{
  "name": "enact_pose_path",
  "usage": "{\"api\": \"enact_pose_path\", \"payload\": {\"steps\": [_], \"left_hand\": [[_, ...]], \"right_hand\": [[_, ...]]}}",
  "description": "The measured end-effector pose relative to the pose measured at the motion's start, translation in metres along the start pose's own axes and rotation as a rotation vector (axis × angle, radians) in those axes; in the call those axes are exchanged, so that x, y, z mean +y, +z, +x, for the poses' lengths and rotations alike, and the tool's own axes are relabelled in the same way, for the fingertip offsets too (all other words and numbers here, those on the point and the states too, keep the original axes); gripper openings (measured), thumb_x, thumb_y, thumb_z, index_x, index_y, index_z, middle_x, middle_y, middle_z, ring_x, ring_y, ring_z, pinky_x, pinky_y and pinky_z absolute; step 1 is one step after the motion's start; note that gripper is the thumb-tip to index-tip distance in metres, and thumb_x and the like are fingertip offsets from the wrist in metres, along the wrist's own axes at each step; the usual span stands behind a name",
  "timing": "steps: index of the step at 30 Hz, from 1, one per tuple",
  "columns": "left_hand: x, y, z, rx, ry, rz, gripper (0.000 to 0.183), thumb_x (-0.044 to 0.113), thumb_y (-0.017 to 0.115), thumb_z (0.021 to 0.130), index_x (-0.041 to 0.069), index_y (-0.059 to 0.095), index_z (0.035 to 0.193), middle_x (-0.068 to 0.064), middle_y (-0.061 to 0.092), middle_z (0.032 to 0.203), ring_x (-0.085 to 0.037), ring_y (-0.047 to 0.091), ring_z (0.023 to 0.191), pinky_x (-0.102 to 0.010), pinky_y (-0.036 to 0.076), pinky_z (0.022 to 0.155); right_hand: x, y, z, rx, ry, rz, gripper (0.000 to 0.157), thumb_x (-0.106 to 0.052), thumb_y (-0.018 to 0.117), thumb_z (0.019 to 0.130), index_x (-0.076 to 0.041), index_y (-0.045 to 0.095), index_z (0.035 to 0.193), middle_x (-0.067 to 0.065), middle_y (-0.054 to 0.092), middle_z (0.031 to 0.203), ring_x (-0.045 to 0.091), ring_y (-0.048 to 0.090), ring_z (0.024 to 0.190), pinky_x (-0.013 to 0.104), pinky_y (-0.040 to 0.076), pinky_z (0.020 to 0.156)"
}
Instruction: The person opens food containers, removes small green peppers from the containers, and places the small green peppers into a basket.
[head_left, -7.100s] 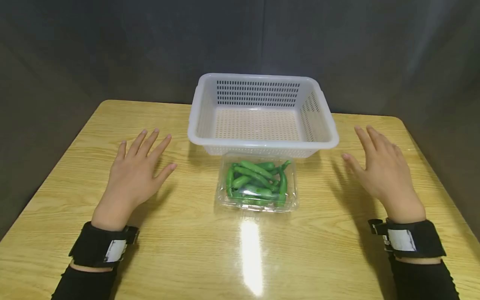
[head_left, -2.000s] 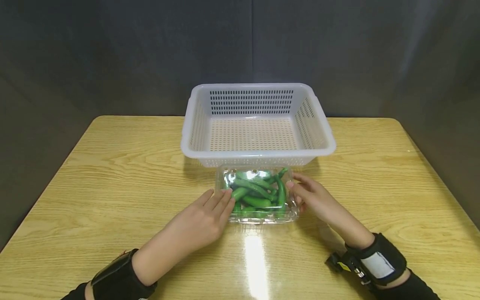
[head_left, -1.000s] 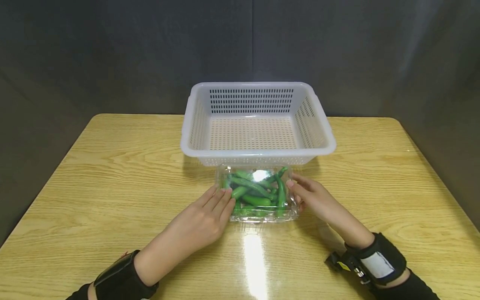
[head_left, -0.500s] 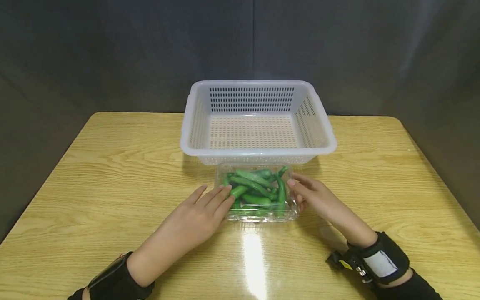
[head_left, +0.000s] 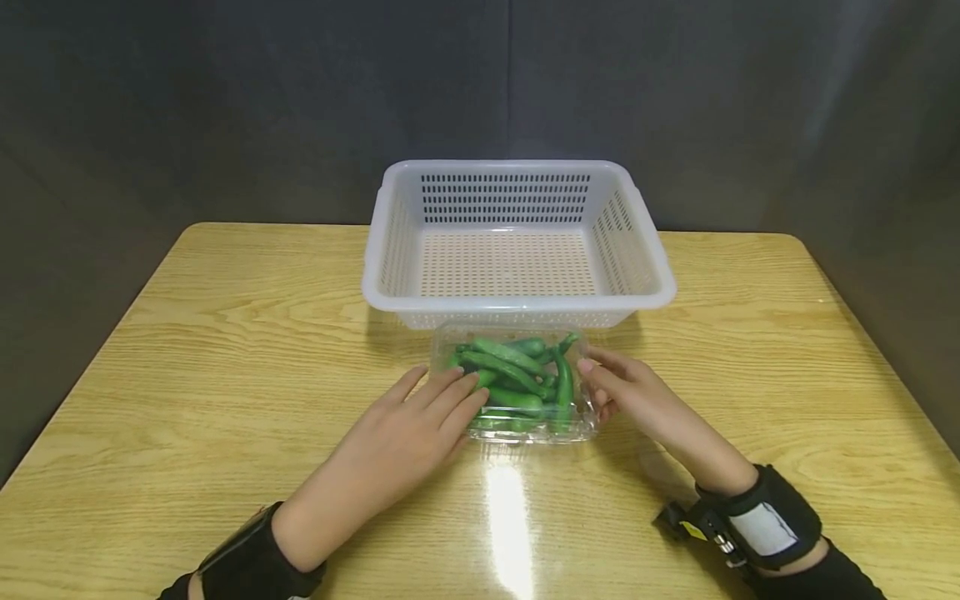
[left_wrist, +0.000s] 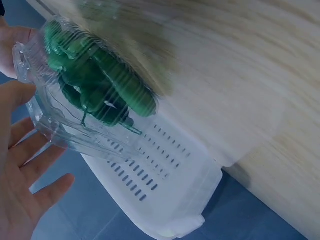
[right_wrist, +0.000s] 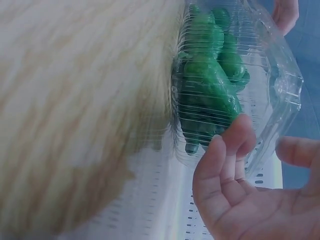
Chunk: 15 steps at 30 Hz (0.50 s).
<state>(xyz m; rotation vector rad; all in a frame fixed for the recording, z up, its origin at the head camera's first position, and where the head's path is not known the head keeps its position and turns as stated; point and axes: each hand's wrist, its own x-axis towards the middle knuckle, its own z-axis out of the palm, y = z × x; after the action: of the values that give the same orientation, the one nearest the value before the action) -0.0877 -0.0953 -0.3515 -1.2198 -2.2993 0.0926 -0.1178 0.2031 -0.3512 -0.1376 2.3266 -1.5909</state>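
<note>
A clear plastic clamshell container [head_left: 540, 435] of green peppers [head_left: 517, 402] sits on the table, its lid down. My left hand [head_left: 397, 442] reaches over its left front corner with fingers nearly straight. In the left wrist view, the left hand's [left_wrist: 17, 175] fingers are spread beside the rim, the thumb close to it. At the opposite end, my right hand [head_left: 633, 400] holds the container's side. The right wrist view shows that hand's [right_wrist: 245, 197] fingers bent against the wall and its thumb at the rim.
Right behind the container stands a white perforated plastic basket [head_left: 517, 304] with nothing in it. Both rest on a wooden table [head_left: 225, 333]. A dark curtain [head_left: 300, 100] hangs past the far edge.
Both hands came in from the table's sides to the container. Over the last second, the left hand's fingers lifted, spread and slid slightly right across the lid; the right hand stayed put.
</note>
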Motion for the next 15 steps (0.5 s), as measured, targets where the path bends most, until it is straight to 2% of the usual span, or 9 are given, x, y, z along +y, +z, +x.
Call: {"api": "enact_pose_path", "payload": {"steps": [3,15], "left_hand": [[0.002,0.001,0.004,0.002,0.015,-0.014,0.042,0.03,0.061,0.097,0.007,0.059,0.132,-0.009,0.062,0.132,-0.025,0.056,0.125,-0.045,0.047,0.103],[0.014,0.007,0.027,0.044,0.062,-0.002,0.036,0.027,0.065,0.095,0.009,0.063,0.127,-0.005,0.064,0.129,-0.023,0.059,0.12,-0.042,0.047,0.102]], "right_hand": [[0.0,0.0,0.0,0.003,0.001,0.0,0.061,-0.02,0.048,0.104,0.017,0.026,0.147,0.001,0.05,0.069,0.011,0.054,0.063,0.025,0.053,0.061],[0.0,0.001,0.0,-0.006,-0.001,0.034,0.062,-0.019,0.047,0.104,0.017,0.023,0.148,0.0,0.05,0.069,0.01,0.053,0.062,0.025,0.052,0.061]]}}
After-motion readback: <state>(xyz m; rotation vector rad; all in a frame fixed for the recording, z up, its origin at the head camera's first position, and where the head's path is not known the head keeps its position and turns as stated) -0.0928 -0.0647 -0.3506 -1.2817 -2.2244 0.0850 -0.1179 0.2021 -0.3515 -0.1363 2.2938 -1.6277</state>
